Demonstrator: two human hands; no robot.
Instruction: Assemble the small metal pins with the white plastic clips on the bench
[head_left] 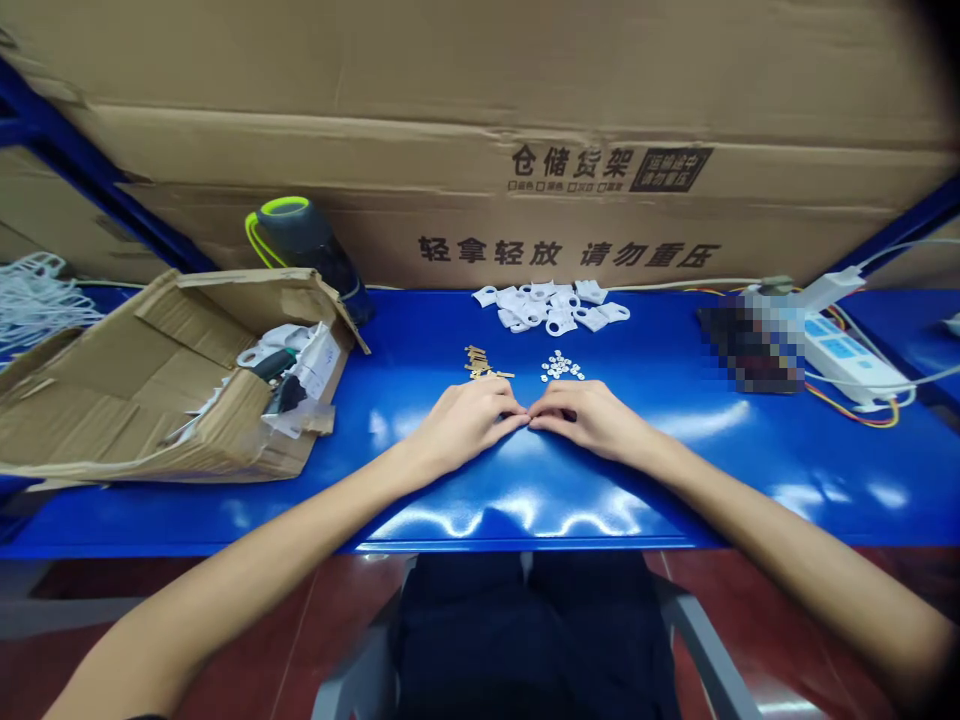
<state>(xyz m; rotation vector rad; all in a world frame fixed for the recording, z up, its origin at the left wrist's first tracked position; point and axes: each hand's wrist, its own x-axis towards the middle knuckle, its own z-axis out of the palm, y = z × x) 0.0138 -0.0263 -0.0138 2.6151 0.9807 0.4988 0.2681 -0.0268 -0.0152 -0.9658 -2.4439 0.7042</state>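
Observation:
My left hand [474, 422] and my right hand [581, 415] meet fingertip to fingertip just above the blue shelf surface. Both are pinched closed; whatever lies between the fingers is too small or too covered to name. Right behind my left hand lie several small brass-coloured strips [477, 360]. A cluster of small white round pieces [561, 366] sits just beyond my right hand. Farther back, white flat plastic parts with round holes [551, 306] are heaped loosely against the cardboard.
An open cardboard box [247, 430] with white parts and a green-and-black tool handle stands at left. Behind it is a dark cylinder with a yellow-green strap [300, 235]. A white power strip [847, 350] with cables and a blurred dark object [757, 345] lie at right.

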